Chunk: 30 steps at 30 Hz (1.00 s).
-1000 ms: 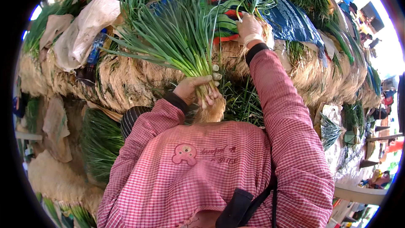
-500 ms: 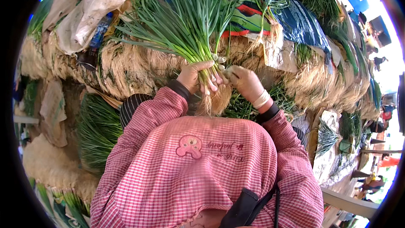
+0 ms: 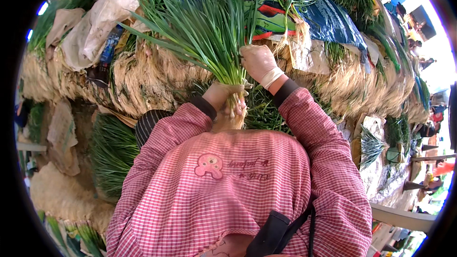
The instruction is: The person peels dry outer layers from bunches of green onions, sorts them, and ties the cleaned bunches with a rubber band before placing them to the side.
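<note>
A bunch of spring onions [image 3: 209, 43] stands upright in front of my chest, long green leaves fanning up and to the left. My left hand [image 3: 223, 93], in a thin pale glove, is wrapped round the stems just above the pale bulbs. Stringy roots hang below that grip. Higher up, my right hand [image 3: 259, 64], in a thin glove with a whitish cuff, is curled closed against the right edge of the leaves. Its fingertips are partly hidden, so whatever they pinch cannot be made out.
A long heap of spring onions, roots [image 3: 357, 90] facing me, crosses ahead. On it lie a blue plastic sheet [image 3: 335, 16], a striped colourful cloth [image 3: 269, 14], a few loose onions [image 3: 297, 26] and a whitish sack [image 3: 102, 24]. More green leaves [image 3: 112, 152] are piled at my left.
My right hand has moved from beside the bulbs up to the leaves' right edge. My left hand keeps hold of the bunch, which sits slightly further left.
</note>
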Each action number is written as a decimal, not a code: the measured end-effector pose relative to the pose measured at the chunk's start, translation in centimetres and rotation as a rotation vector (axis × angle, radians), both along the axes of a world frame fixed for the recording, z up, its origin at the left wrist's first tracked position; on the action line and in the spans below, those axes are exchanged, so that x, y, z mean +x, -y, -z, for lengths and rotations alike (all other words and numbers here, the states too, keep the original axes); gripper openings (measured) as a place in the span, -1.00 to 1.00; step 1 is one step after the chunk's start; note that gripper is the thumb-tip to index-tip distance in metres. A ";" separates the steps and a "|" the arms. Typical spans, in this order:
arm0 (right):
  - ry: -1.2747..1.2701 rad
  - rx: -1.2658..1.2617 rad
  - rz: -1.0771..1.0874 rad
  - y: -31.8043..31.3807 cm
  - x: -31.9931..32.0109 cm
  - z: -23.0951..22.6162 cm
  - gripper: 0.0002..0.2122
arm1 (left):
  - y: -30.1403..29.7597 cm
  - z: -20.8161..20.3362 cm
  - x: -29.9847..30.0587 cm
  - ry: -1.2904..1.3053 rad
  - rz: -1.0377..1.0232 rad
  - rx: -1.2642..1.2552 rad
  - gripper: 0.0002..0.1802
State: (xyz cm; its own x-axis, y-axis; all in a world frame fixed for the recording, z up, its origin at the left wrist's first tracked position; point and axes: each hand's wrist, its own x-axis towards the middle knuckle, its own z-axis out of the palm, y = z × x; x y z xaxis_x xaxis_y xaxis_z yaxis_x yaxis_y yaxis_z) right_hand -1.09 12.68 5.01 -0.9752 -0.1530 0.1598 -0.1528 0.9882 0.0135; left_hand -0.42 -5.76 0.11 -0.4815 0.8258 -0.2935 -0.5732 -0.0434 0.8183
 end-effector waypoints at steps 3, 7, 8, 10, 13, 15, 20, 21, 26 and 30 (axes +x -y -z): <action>-0.159 0.239 0.053 -1.0 -0.8 1.8 -0.94 | 0.1 0.6 0.1 -0.012 0.031 -0.054 -0.64; -0.260 -0.184 0.156 -5.1 0.5 0.8 -0.87 | 0.6 1.2 0.6 0.025 -0.026 0.022 -0.58; -0.287 -0.680 0.237 -5.8 2.0 0.3 -0.84 | 0.7 1.1 0.5 0.069 0.010 0.044 -0.57; 0.090 -0.418 0.264 -7.4 3.4 1.9 -0.80 | 0.9 0.9 0.2 0.150 0.079 0.081 -0.55; 0.125 -0.505 0.051 -5.3 5.1 2.4 -0.74 | 0.9 0.9 0.4 0.149 0.046 0.049 -0.56; 0.056 -0.783 -0.015 -3.9 4.7 2.4 -0.71 | 0.8 0.8 0.3 0.190 0.067 0.039 -0.59; 0.427 -1.104 -0.109 -4.0 1.1 2.7 -0.68 | 0.8 1.4 0.0 0.383 0.131 0.144 -0.64; 0.492 -1.175 -0.059 -3.9 0.6 2.5 -0.69 | 0.9 1.4 -0.1 0.402 0.150 0.177 -0.63; 0.341 -0.887 -0.032 -2.4 1.1 2.6 -0.63 | 0.7 0.8 0.5 0.338 0.068 0.149 -0.62; 0.218 -0.890 -0.024 -1.8 1.4 2.5 -0.70 | 1.0 -0.1 0.8 0.366 0.120 0.219 -0.63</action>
